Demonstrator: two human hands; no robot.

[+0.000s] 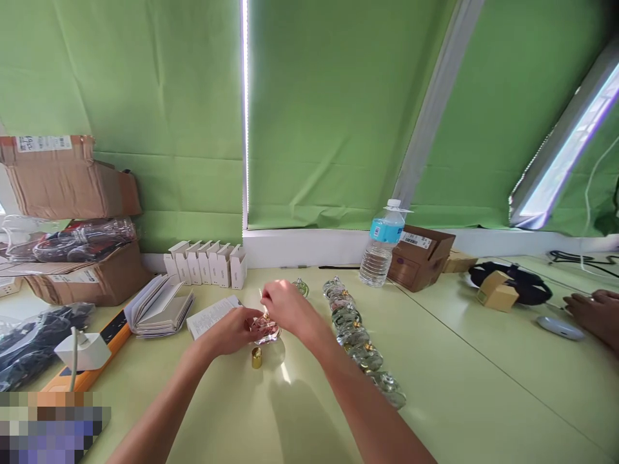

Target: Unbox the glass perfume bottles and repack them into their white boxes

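A small pink glass bottle [267, 330], which looks like a perfume bottle, stands on the table with a gold-coloured neck. My left hand [236, 332] grips its left side, fingers closed on the glass. Just above the neck, my right hand [285, 306] is closed in a pinch. A thin pale piece shows beside its fingertips, but what they hold is mostly hidden. A gold cap [256, 358] rests on the table in front of the bottle. Behind my right hand is a greenish glass bottle [302, 287]. Several clear glass bottles [353, 330] form a row right of my forearm.
White small boxes [206, 264] line the back edge; a printed sheet [213, 314] and folded cartons [162, 306] lie left. A water bottle [382, 248] and a brown box [418, 258] stand at the back. Another person's hand [594, 312] is far right, near a mouse [560, 327].
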